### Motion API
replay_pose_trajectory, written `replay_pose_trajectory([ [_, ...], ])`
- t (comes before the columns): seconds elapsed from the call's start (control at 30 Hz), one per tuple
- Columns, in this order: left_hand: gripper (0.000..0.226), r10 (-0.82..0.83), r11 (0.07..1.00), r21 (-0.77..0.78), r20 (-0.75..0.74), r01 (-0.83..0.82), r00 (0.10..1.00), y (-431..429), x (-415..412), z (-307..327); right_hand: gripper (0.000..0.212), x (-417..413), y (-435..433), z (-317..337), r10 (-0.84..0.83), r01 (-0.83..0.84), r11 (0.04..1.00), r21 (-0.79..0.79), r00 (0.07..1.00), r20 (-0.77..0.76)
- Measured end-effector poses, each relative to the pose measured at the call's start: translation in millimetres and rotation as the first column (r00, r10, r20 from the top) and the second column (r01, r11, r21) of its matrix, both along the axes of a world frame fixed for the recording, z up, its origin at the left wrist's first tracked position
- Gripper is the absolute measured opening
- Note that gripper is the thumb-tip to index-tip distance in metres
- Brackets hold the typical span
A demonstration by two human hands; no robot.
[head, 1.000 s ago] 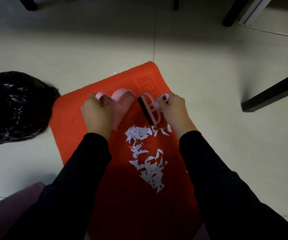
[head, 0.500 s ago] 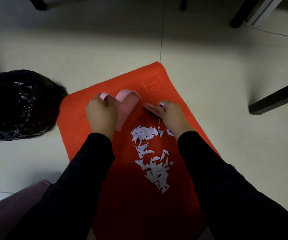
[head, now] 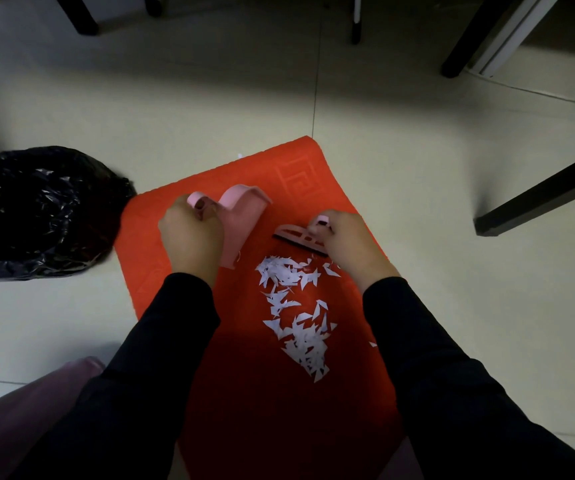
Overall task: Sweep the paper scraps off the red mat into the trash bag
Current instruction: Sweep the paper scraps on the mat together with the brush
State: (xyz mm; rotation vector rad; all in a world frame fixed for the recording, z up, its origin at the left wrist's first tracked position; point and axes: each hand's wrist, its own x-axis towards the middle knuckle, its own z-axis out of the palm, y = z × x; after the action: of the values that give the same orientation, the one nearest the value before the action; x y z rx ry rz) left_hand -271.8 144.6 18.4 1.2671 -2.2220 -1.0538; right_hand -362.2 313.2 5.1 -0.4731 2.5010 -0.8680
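A red mat (head: 299,181) lies on the tiled floor. White paper scraps (head: 296,313) are strewn down its middle in a long patch. My left hand (head: 190,242) grips the handle of a pink dustpan (head: 241,223), which stands tilted on the mat to the left of the scraps. My right hand (head: 343,240) holds a small pink brush (head: 298,239) with a dark bristle edge, set down just beyond the far end of the scraps. A black trash bag (head: 36,213) sits on the floor, touching the mat's left edge.
Dark furniture legs stand at the back (head: 78,12) and right (head: 542,192). A white cable (head: 556,98) runs along the floor at the far right. A purple cushion-like thing (head: 19,410) lies at the lower left.
My right hand pulled the brush away from the dustpan, turned it and set it bristles-down at the far end of the scraps. The left hand and dustpan stayed in place.
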Motion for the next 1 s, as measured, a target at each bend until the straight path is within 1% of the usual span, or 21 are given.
replay_pose_trajectory([
  [0.23,0.022,0.022,1.000,-0.001,-0.030,-0.022,0.999,-5.5,12.6,1.1,0.019,10.6,-3.5,5.6,-0.101,0.101,0.992,-0.075,0.995,-0.002],
  [0.3,0.022,0.027,1.000,-0.010,-0.023,-0.027,0.999,-8.3,14.4,1.1,0.019,10.9,-4.8,4.7,-0.134,0.135,0.988,-0.082,0.991,0.008],
  [0.4,0.022,0.036,0.998,-0.045,0.014,-0.035,0.999,-12.5,17.5,0.7,0.022,11.0,-6.4,0.6,-0.190,0.188,0.978,-0.086,0.982,-0.015],
  [0.5,0.017,0.061,0.998,-0.031,0.005,-0.061,0.998,-15.5,22.5,0.3,0.023,14.3,-7.9,-3.3,-0.229,0.228,0.970,-0.083,0.973,-0.009],
  [0.57,0.017,0.075,0.997,-0.027,0.011,-0.074,0.997,-17.7,26.3,0.3,0.020,17.5,-9.5,-6.8,-0.255,0.253,0.961,-0.113,0.967,-0.001],
  [0.77,0.020,0.104,0.994,-0.017,0.015,-0.104,0.994,-28.8,33.9,-9.0,0.016,24.4,-20.5,-16.4,-0.308,0.313,0.928,-0.205,0.950,0.056],
  [0.87,0.019,0.121,0.992,-0.031,0.011,-0.120,0.993,-34.9,37.5,-11.8,0.017,28.3,-32.4,-19.1,-0.317,0.329,0.911,-0.250,0.944,0.087],
  [0.93,0.017,0.133,0.990,-0.041,0.013,-0.133,0.991,-39.2,39.5,-12.6,0.022,34.0,-45.1,-20.5,-0.312,0.335,0.898,-0.285,0.942,0.124],
  [1.0,0.020,0.142,0.989,-0.050,0.013,-0.141,0.990,-42.9,40.9,-15.3,0.023,40.1,-58.8,-24.6,-0.286,0.325,0.896,-0.303,0.943,0.168],
])
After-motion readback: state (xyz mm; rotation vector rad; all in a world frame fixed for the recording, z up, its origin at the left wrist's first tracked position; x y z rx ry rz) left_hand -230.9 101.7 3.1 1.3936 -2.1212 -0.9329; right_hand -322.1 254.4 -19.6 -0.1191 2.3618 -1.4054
